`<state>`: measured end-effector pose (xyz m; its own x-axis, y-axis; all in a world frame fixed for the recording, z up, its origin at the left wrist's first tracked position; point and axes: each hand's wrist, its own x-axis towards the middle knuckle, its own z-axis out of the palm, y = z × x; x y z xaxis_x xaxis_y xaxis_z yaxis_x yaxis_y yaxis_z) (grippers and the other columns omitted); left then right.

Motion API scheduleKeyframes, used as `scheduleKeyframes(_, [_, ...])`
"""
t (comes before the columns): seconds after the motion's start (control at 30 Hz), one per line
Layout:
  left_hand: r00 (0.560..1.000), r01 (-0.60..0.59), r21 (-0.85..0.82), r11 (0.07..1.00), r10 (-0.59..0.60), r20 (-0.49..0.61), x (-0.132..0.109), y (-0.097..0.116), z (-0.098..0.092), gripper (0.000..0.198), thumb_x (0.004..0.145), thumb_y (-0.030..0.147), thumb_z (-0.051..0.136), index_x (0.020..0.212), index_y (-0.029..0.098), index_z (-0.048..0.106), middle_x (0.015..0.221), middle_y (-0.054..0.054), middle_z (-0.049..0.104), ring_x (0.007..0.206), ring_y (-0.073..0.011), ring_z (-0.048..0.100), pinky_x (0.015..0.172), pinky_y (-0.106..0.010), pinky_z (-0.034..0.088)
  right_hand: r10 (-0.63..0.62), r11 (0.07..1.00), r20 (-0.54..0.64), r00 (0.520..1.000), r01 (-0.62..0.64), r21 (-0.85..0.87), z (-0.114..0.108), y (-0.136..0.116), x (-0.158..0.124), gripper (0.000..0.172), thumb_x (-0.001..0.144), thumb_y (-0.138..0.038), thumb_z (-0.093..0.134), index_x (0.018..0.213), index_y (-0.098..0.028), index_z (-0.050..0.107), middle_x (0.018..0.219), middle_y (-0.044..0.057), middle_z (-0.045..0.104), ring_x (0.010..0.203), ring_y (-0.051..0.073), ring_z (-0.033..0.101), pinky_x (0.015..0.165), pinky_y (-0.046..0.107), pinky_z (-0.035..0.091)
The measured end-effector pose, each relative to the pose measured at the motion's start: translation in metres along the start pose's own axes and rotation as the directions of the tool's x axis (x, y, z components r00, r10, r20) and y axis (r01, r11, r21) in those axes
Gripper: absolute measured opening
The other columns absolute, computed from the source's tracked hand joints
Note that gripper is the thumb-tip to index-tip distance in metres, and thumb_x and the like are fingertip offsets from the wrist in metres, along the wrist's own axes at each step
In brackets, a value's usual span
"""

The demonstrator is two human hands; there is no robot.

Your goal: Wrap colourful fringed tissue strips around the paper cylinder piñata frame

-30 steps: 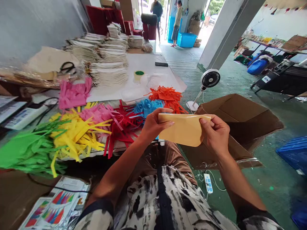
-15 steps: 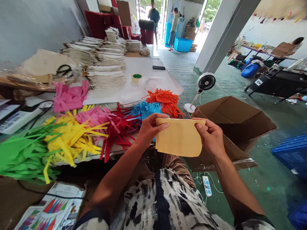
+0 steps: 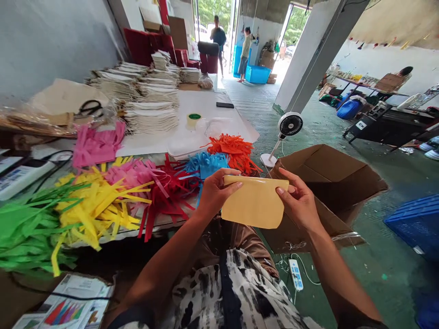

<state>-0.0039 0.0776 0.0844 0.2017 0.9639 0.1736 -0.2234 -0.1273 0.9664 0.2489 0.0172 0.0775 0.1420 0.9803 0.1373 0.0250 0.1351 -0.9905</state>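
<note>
A flat piece of yellow paper [image 3: 253, 205] is held up over my lap, with a shiny band along its top edge. My left hand [image 3: 219, 192] pinches its upper left corner, thumb in front and fingers behind. At the upper right corner, my right hand [image 3: 298, 196] grips the paper with its thumb on the front, while the index finger points up, off the sheet. Just beyond the paper lie blue fringed tassels [image 3: 207, 165], orange tassels [image 3: 231, 148] and red tassels [image 3: 168, 187] on the table.
Yellow tassels [image 3: 103, 201], green tassels [image 3: 27, 228] and pink tassels [image 3: 98, 144] lie leftward. Behind are stacked white sheets [image 3: 151, 114], scissors [image 3: 91, 108], a tape roll [image 3: 194, 119] and a phone [image 3: 225, 105]. An open carton [image 3: 329, 171] and a fan [image 3: 290, 124] stand right. Two people are far off.
The paper's top edge has become a shiny folded-looking band. My right index finger has lifted off the paper, and its thumb sits lower on the corner. The view has shifted slightly.
</note>
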Motion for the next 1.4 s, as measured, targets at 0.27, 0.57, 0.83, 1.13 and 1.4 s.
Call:
scheduleKeyframes(0.27, [0.998,0.054,0.046,0.998,-0.052,-0.040,0.000,0.002,0.002,0.027,0.072,0.041,0.087,0.082,0.018,0.076,0.075,0.001,0.072,0.065,-0.0120,0.060,0.060,-0.022,0.048,-0.065,0.992,-0.079,0.995,0.056,-0.111,0.000,0.001,0.001,0.031,0.087,-0.047,0.083,0.112,-0.028,0.080,0.085,0.000,0.077,0.075,0.017,0.069,0.068,0.028,0.056])
scheduleKeyframes(0.57, [0.997,0.061,0.043,0.997,-0.059,-0.051,-0.001,0.001,0.003,0.030,0.070,0.043,0.088,0.074,0.017,0.074,0.068,0.002,0.068,0.062,-0.0107,0.055,0.058,-0.022,0.044,-0.150,0.984,-0.144,0.978,0.133,-0.122,0.002,-0.002,0.000,0.020,0.085,-0.042,0.086,0.098,-0.028,0.084,0.091,0.002,0.080,0.077,0.017,0.069,0.069,0.028,0.055])
scheduleKeyframes(0.83, [0.991,0.134,-0.026,0.991,-0.134,0.004,0.002,-0.002,0.002,0.044,0.073,0.056,0.088,0.068,0.015,0.073,0.065,0.001,0.065,0.059,-0.0098,0.051,0.057,-0.022,0.041,-0.083,0.994,-0.189,0.979,0.068,-0.086,0.000,-0.002,0.001,0.024,0.081,-0.045,0.088,0.093,-0.025,0.083,0.081,0.001,0.076,0.073,0.017,0.067,0.066,0.029,0.054])
scheduleKeyframes(1.13, [0.965,0.231,-0.121,0.965,-0.212,0.153,0.015,-0.023,0.012,0.055,0.084,0.068,0.076,0.070,0.015,0.071,0.065,-0.001,0.063,0.057,-0.0107,0.053,0.055,-0.024,0.040,-0.010,0.998,-0.269,0.963,-0.006,-0.059,-0.016,0.013,-0.004,0.027,0.084,-0.048,0.085,0.094,-0.023,0.080,0.076,0.001,0.073,0.060,0.016,0.061,0.054,0.029,0.048])
scheduleKeyframes(1.4, [0.956,0.225,-0.097,0.970,-0.200,0.215,0.014,-0.024,0.026,0.058,0.066,0.046,0.096,0.114,0.017,0.078,0.107,-0.009,0.081,0.093,-0.0222,0.076,0.084,-0.030,0.058,0.046,0.998,-0.383,0.923,-0.057,-0.017,-0.033,0.016,-0.015,0.029,0.075,-0.048,0.092,0.085,-0.024,0.080,0.071,-0.001,0.068,0.059,0.013,0.059,0.054,0.027,0.050])
